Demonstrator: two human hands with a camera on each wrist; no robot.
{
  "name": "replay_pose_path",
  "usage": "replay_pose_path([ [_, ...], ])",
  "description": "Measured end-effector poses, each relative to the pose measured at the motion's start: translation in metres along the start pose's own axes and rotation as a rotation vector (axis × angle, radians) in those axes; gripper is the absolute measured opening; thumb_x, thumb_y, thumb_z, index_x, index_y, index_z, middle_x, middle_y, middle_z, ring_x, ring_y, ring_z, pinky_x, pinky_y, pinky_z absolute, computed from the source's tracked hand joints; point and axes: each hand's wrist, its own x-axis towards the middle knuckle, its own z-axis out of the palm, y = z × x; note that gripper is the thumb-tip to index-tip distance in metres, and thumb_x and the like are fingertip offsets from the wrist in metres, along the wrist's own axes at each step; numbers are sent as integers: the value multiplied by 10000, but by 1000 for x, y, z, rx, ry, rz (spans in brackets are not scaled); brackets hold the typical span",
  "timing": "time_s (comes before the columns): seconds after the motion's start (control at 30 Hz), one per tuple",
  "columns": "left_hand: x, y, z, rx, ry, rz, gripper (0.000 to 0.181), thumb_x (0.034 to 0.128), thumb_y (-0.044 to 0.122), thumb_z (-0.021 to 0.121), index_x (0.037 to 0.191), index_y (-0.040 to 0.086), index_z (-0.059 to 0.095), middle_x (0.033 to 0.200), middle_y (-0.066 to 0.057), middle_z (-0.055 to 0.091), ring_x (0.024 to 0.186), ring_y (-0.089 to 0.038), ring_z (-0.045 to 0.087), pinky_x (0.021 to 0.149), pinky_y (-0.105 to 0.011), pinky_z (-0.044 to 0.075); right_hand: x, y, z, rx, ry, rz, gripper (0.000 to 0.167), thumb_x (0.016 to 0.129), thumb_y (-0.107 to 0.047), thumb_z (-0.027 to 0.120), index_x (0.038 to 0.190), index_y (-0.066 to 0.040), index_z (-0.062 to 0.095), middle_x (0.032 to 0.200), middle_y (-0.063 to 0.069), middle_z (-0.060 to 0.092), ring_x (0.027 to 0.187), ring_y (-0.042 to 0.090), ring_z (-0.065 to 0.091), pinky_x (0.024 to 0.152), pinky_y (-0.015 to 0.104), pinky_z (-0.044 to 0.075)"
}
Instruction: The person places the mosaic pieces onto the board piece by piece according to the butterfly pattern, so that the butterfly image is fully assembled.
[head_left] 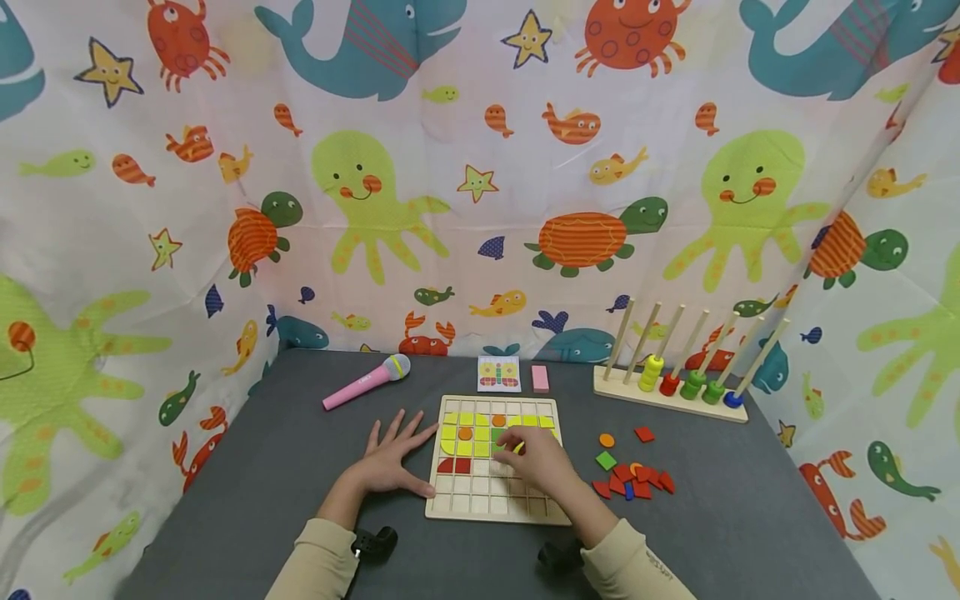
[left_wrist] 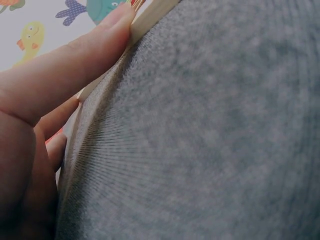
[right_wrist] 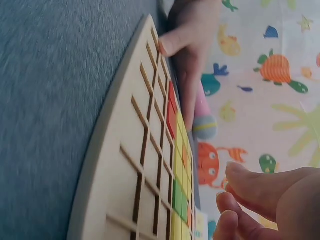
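Bracing, it seems, against the left side of a gridded wooden board (head_left: 491, 504), the left hand (head_left: 390, 462) shows in the head view with fingers spread wide on the grey tabletop (head_left: 262, 467), the thumb at the board's near left part; this likely keeps the board from sliding. The right hand (head_left: 540, 458) is over the board's middle, thumb and fingertips brought close together beside the green tiles (head_left: 498, 435). Yellow tiles (head_left: 482, 433) and orange discs (head_left: 465, 434) fill cells in the far rows, with two red tiles (head_left: 453, 466) nearer, at the left. Loose pieces (head_left: 641, 473) are scattered right of the board, presumably to suit the right hand's reach. Beyond the board's far edge lie a patterned card (head_left: 498, 374), perhaps put there to be in plain sight, and a pink block (head_left: 540, 379). A pink microphone (head_left: 367, 382) lies far left, and a peg rack (head_left: 678, 402) stands far right.

The left wrist view, mostly blurred cloth, shows the thumb (left_wrist: 95, 52) laid along the board's pale edge, pressing rather than pinching, as far as I can judge.

The right wrist view shows the right thumb and fingers bent toward each other; I cannot tell whether a piece is pinched between them.
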Motion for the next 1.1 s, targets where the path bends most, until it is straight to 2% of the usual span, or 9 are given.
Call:
replay_pose_path([
  [0.4, 2, 0, 1, -13, 8, 14, 1164, 615, 704, 825, 1593, 380, 283, 1713, -17, 96, 1563, -378, -113, 1150, -676, -193, -11, 33, -31, 3, 108, 105, 146, 870, -177, 806, 1000, -118, 777, 801, -52, 663, 723, 156, 551, 606, 268, 477],
  [0.77, 2, -3, 4, 6, 18, 17, 1173, 613, 731, 818, 1594, 381, 279, 1713, -10, 99, 1564, -374, -106, 1153, -680, -176, -36, 70, -66, -58, 147, 202, 173, 864, -139, 805, 1029, -107, 761, 840, -25, 680, 746, 143, 598, 648, 284, 519],
  [1.1, 1, -2, 3, -16, 16, 12, 1193, 597, 723, 829, 1595, 367, 282, 1713, -8, 94, 1564, -367, -110, 1155, -665, -192, -60, 103, -85, -49, 100, 251, 259, 806, -165, 857, 1029, -81, 756, 830, -16, 686, 733, 128, 613, 585, 284, 498],
])
